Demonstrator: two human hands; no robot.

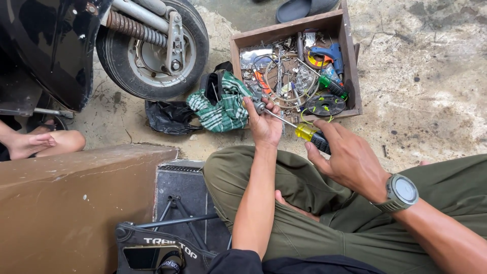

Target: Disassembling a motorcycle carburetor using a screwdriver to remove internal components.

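My left hand (265, 124) is closed around a small grey metal part (259, 106) held up in front of my knees. My right hand (347, 157), with a grey watch on its wrist, grips a screwdriver (309, 133) by its yellow and black handle. The screwdriver's thin metal shaft runs up and left, and its tip meets the metal part in my left hand. Both hands hover above my olive-green trousers (304, 213), just in front of the wooden box.
A wooden box (352, 61) full of tools, wires and a black disc lies ahead. A green checked cloth (223, 104) and black bag (170, 116) lie beside a scooter wheel (152, 50). Another person's bare foot (30, 144) rests at left. A brown panel (76, 203) and black stand (167, 238) are near.
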